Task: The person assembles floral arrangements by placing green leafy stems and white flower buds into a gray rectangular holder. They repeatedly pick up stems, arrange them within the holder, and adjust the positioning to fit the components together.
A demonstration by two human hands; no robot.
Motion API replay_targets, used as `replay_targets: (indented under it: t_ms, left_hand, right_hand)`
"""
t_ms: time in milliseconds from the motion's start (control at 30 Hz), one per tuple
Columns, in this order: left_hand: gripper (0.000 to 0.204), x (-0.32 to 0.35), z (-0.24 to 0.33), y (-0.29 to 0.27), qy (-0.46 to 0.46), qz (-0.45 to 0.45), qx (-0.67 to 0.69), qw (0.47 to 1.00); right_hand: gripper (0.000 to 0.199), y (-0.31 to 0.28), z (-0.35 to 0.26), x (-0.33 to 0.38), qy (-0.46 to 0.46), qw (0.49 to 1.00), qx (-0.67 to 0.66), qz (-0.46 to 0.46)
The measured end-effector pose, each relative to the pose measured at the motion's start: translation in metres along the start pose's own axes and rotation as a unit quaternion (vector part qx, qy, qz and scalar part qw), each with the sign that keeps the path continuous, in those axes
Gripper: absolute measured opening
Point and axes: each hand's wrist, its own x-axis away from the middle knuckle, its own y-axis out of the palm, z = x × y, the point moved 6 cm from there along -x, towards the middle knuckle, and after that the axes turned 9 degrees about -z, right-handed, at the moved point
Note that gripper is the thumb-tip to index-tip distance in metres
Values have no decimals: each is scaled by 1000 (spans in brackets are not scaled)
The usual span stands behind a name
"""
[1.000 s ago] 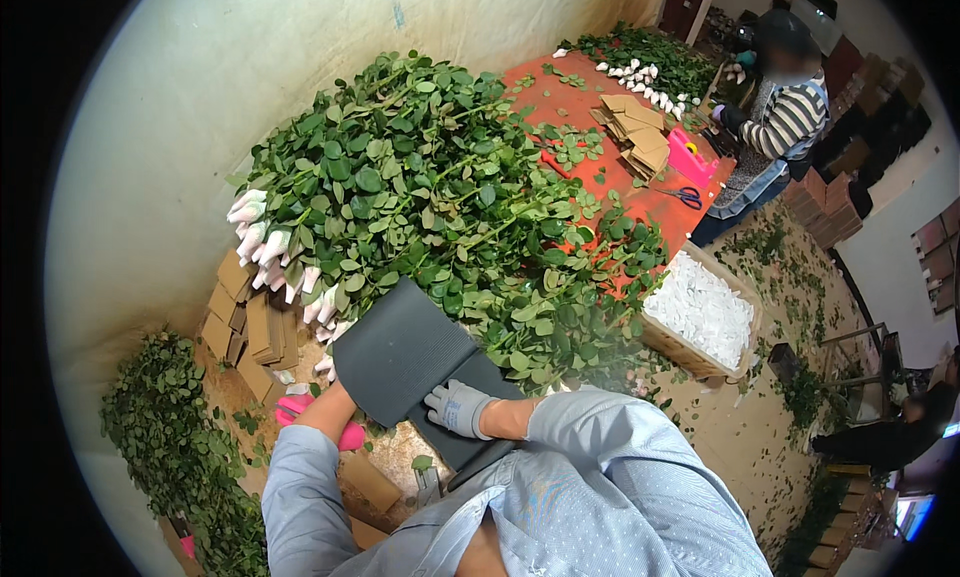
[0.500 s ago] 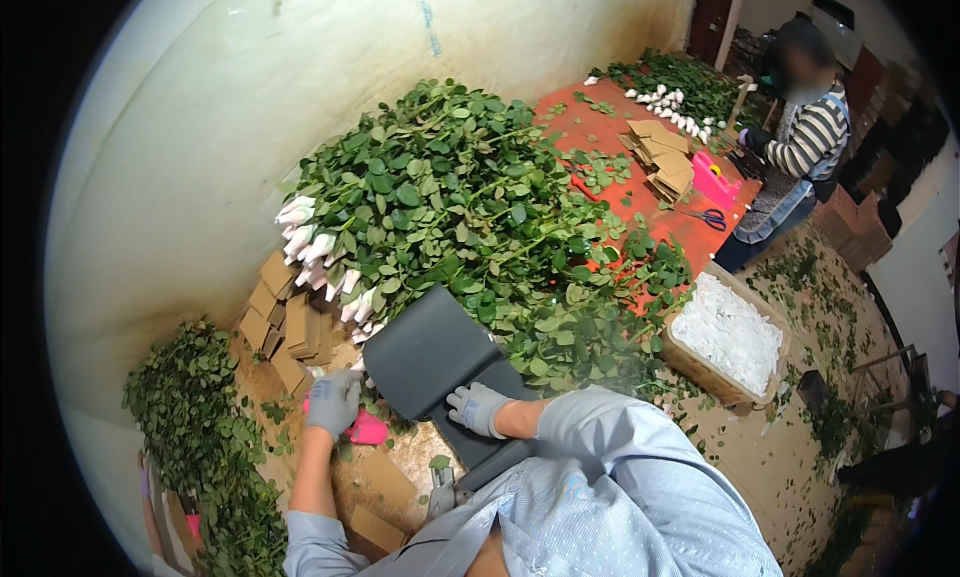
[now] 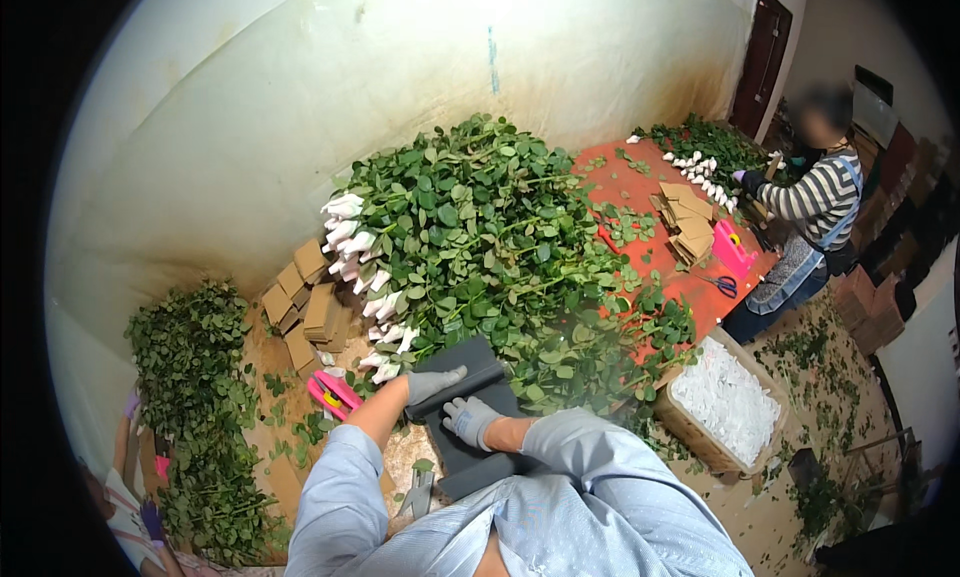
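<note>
A dark grey mat (image 3: 466, 459) lies on the work table before me, its far part raised in a folded flap. My left hand (image 3: 436, 383), in a grey glove, closes on the left side of this flap. Just to its right, my right hand (image 3: 469, 421), gloved too, rests on the mat with its fingers spread. Beyond the flap lies a large heap of leafy rose stems (image 3: 480, 227). Pale pink rose heads (image 3: 356, 239) line the heap's left side. A pink tape dispenser (image 3: 334, 394) sits left of my left forearm.
Cardboard pieces (image 3: 322, 312) are stacked left of the roses. More greenery (image 3: 195, 417) lies farther left. A crate (image 3: 662, 409) of white material stands at the right. A red table (image 3: 625, 167) holds scissors (image 3: 722, 286) and another pink dispenser (image 3: 733, 247); a person (image 3: 812, 207) works beside it.
My left hand has moved right, from beside the pink tape dispenser to the mat's flap. The flap has been folded down lower. My right hand stays on the mat. The view has shifted.
</note>
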Motion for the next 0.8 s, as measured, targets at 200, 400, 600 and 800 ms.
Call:
replay_targets:
  t_ms: [200,400,600,800]
  left_hand:
    - [70,-25,-18,-20,-72,12,22,997]
    - [54,10,53,-13,85,359,-292,882]
    - [56,22,33,-22,78,370,-270,886]
    - [38,1,25,-30,38,278,-302,911]
  right_hand:
    - [25,1,1,-4,-11,1000,-7,5]
    - [24,13,14,0,-2,1000,0,18]
    - [23,2,2,-3,-18,1000,-6,20]
    - [23,6,5,-1,-15,1000,22,-5]
